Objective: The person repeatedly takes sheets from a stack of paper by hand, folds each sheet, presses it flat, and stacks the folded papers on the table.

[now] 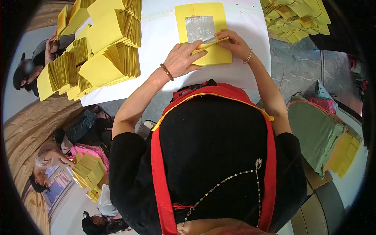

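A stack of yellow paper sheets (219,58) lies on the white table in front of me. On the top sheet is a silver foil square (199,27). The near edge of that sheet is lifted and folded over in a narrow strip (211,46), which overlaps the lower part of the foil. My left hand (181,59) grips the left end of the strip, with fingers on both sides of it and the lower ones spread over the stack. My right hand (236,44) pinches the strip's right end between thumb and fingers.
Tall piles of folded yellow paper (111,47) crowd the white table's (160,62) left side. Another heap of yellow paper (299,17) is beyond its right edge. A green covered pile (317,125) stands to my right. Several people sit at left, one beside a stack of yellow paper (89,169).
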`<state>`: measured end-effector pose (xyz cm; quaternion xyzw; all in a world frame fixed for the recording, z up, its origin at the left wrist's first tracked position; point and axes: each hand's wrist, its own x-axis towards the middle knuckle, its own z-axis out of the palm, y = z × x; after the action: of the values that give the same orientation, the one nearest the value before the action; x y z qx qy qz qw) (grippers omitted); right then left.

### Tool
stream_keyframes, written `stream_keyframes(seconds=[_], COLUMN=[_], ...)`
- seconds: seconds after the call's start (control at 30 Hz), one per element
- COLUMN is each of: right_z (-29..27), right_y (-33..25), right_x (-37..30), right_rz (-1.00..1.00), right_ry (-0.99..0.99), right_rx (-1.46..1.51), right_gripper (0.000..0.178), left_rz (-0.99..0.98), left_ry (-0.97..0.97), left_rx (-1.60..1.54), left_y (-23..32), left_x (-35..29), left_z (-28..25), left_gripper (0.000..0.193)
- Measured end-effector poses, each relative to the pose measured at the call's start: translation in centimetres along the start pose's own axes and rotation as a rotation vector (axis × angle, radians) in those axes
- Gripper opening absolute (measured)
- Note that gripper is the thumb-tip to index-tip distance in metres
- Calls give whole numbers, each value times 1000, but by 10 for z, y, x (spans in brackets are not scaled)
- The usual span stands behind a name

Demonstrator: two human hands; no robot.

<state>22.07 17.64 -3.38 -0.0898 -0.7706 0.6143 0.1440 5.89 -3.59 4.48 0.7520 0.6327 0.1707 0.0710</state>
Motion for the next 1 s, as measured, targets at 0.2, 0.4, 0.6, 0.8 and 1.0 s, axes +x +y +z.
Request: stream_keyframes(seconds=[0.2,0.4,0.6,0.8,1.0], right_z=[1,2,-3,1,3], right_y=[-2,-1,-10,4,10], right_x=[-1,-4,-3,-4,-2], right_rz=[62,175,190,132,285], right_ry=[-26,22,42,18,99], right_rx=[84,308,251,316,264], right_gripper=[30,34,39,47,38], left_rz=[23,20,-217,-217,-494], left_ry=[6,11,53,220,208], left_rx=[-82,-260,-499,-433,-696], left_y=[-14,-20,-22,-31,-20], left_x=[1,8,3,6,5], left_z=[0,-8,-10,-2,-2], left_gripper=[53,28,18,18,41])
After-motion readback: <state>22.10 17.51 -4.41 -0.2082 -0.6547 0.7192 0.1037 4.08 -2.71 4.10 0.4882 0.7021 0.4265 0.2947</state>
